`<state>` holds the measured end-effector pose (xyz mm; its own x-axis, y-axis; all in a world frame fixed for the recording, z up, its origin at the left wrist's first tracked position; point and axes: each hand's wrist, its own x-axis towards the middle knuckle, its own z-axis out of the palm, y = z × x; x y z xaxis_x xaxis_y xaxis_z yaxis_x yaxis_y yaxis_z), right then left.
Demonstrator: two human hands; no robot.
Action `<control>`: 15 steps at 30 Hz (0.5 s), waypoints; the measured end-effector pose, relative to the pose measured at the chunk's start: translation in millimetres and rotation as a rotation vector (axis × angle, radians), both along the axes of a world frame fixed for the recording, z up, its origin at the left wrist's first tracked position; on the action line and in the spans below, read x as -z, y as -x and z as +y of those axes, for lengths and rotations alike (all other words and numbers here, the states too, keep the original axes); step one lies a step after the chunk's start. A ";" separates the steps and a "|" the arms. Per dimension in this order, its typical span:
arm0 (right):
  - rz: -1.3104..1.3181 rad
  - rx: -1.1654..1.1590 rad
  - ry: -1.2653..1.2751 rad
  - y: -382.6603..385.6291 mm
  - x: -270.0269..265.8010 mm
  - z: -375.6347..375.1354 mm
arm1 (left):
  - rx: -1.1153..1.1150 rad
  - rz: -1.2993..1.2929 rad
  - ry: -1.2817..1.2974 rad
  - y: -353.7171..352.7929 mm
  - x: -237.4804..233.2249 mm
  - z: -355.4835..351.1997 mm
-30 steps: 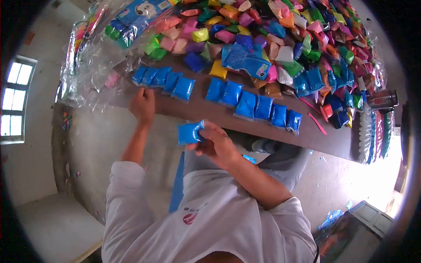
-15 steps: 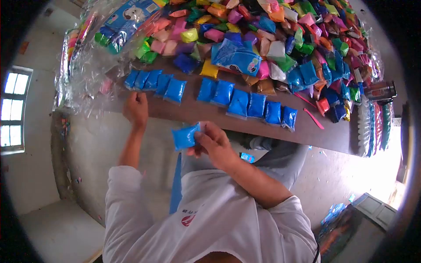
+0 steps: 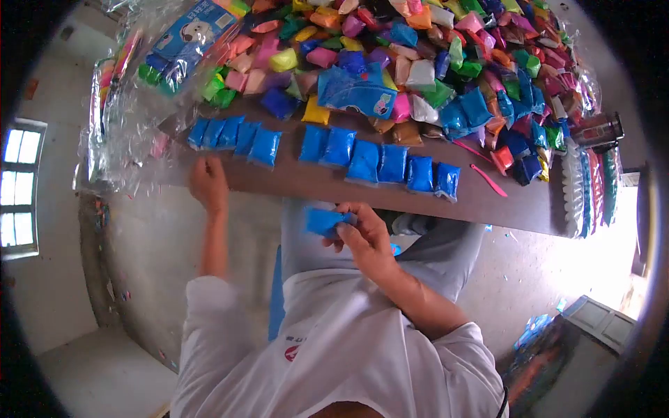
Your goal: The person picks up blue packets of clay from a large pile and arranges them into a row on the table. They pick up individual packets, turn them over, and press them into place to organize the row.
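Note:
My right hand (image 3: pixel 362 233) pinches one blue packet (image 3: pixel 324 222) by its right end, above my lap and just off the table's front edge. My left hand (image 3: pixel 208 182) rests at the table edge with its fingers curled; whether anything is inside them is hidden. Behind it, a group of blue packets (image 3: pixel 228 132) lies side by side on the brown table (image 3: pixel 279 180). Farther right, a second row of blue packets (image 3: pixel 364 161) lies along the front of the table.
A large heap of coloured packets (image 3: pixel 421 73) covers the table's back. Clear plastic wrappers (image 3: pixel 122 132) lie at the left. A pink plastic tool (image 3: pixel 489 181) lies right of the second row. A dark jar (image 3: pixel 598 131) and filled strips (image 3: pixel 591 188) are at the right end.
My right hand has moved to the right with the blue packet. My left hand has shifted slightly down. The camera view has shifted a little.

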<state>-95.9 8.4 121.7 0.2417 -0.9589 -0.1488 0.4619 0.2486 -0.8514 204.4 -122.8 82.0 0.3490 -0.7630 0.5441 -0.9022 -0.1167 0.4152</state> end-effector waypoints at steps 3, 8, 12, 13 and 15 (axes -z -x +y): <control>0.069 0.051 0.004 6.8 0.7 5.3 | 0.051 0.120 -0.045 47.4 -7.0 35.0; 0.412 0.127 0.275 17.0 7.5 15.7 | 0.338 0.536 -0.328 122.5 -4.4 100.1; 0.538 0.237 0.476 15.8 6.7 14.7 | 0.686 0.727 -0.497 147.9 10.9 126.4; 0.631 0.260 0.549 17.5 0.0 12.0 | 0.755 0.821 -0.600 154.0 7.8 129.7; 0.721 0.281 0.626 17.2 0.0 9.6 | 0.820 0.913 -0.701 158.4 -1.3 129.7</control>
<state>-113.1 17.9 121.8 0.0447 -0.9232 0.3818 -0.2447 -0.3807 -0.8917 45.9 6.9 83.3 -0.3009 -0.9324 -0.2000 -0.2627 -0.1206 0.9573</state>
